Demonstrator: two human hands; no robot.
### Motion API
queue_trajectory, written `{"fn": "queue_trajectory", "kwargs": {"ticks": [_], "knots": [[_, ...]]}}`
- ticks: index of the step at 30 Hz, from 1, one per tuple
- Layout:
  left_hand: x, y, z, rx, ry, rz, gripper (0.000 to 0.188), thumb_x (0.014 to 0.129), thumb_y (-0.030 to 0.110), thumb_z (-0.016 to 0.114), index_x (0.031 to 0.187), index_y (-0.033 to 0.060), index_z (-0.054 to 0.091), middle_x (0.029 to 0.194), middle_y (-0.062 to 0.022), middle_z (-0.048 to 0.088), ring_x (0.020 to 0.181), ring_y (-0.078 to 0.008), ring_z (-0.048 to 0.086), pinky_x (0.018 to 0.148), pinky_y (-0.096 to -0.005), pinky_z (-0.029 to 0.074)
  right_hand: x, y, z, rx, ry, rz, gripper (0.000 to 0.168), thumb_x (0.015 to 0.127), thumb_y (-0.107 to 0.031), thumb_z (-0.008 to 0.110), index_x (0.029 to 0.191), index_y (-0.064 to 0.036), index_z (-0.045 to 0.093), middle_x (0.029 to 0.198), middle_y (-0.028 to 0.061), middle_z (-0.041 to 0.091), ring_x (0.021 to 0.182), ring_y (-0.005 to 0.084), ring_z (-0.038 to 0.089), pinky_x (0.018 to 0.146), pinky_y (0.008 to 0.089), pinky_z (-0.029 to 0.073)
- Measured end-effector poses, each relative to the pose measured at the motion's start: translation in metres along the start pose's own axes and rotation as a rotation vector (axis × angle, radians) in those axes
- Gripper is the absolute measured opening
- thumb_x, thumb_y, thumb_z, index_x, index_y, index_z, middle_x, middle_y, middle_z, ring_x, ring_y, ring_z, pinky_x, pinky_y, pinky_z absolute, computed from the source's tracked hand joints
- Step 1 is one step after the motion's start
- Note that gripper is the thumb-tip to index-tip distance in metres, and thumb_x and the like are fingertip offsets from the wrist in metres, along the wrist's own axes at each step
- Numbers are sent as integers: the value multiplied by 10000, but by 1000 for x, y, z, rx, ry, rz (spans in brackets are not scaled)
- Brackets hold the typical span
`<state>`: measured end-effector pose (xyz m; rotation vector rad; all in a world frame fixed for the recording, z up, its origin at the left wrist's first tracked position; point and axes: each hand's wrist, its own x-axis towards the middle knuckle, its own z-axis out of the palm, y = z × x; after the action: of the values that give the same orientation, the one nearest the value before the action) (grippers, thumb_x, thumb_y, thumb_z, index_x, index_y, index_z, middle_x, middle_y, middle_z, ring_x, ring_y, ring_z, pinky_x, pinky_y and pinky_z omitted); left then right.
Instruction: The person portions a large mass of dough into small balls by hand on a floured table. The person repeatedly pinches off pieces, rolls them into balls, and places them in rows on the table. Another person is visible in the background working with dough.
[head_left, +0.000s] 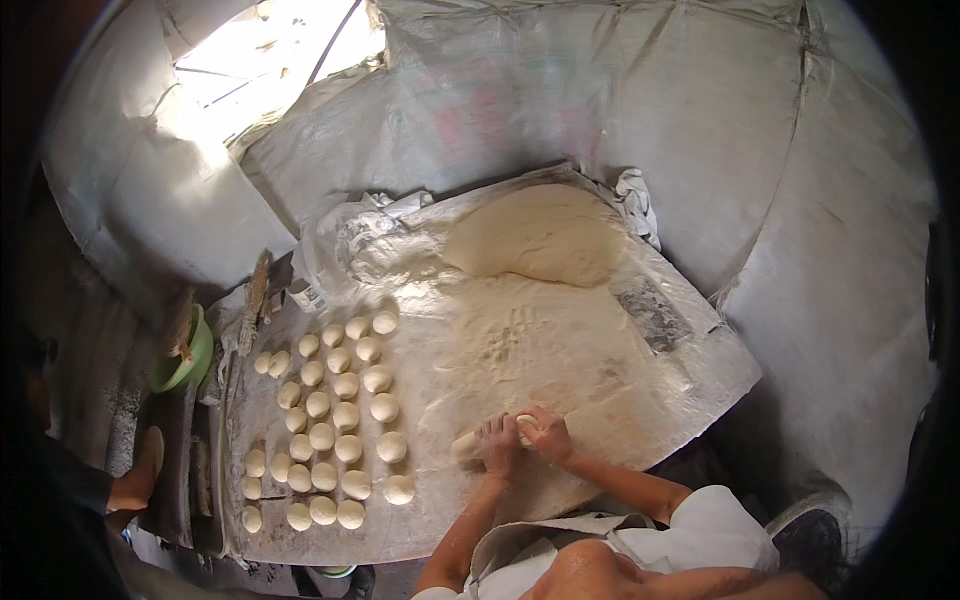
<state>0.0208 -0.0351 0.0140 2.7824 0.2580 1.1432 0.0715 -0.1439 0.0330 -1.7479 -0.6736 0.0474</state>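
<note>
A short roll of dough (466, 448) lies on the floured worktable (427, 517) near its front edge. My left hand (500, 444) is wrapped over the middle of the roll, fingers curled across the top. At the roll's right end, my right hand (549, 433) grips the dough, and a rounded piece of it shows by the fingers. Both hands are close together, almost touching. Left of them, several round dough balls (347, 448) are set out in loose rows. A large mass of dough (540, 236) rests at the back of the table.
Loose flour (412, 274) and a clear plastic bag (326, 240) lie at the back left. A whisk brush (255, 300) sits on the left edge, beside a green basin (196, 352). Another person's hand (135, 480) is at far left. A crumpled cloth (637, 206) hangs at the back corner.
</note>
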Motion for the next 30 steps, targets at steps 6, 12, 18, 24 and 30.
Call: {"fn": "queue_trajectory", "kwargs": {"ticks": [6,12,18,24,30], "knots": [[-5,-13,4,-218,-147,-8,134,698,248,587,711,140,509,747,-65,531,763,-267,528,666,-394,381,-13,-24,-13,111,-7,77,188,781,-161,608,913,-28,618,817,114,605,764,202,579,693,314,452],[2,-16,6,-337,-178,53,174,672,264,585,652,132,474,668,-69,486,717,-282,509,635,-400,362,-21,-83,-37,429,-203,369,157,782,-170,622,863,-35,624,745,30,578,724,74,507,625,257,435],[8,-18,-11,-236,-379,0,340,642,305,662,863,87,525,837,-104,534,846,-301,506,747,-426,373,9,-101,-48,100,51,-310,172,771,-72,642,939,-45,624,916,80,614,841,176,570,728,287,455],[-6,-37,-45,-181,-294,-79,701,553,328,771,1153,62,525,1121,-101,562,1056,-300,482,920,-442,336,16,-32,-16,-512,-19,-595,329,800,-175,574,1098,-39,540,1025,178,593,980,341,547,836,406,429],[-15,-65,-31,-255,-342,-72,462,608,294,728,1024,141,596,1074,-41,578,991,-265,507,872,-420,361,7,-21,32,-185,-390,-323,290,781,-113,560,1064,-61,524,906,180,592,891,388,549,748,430,441]]}}
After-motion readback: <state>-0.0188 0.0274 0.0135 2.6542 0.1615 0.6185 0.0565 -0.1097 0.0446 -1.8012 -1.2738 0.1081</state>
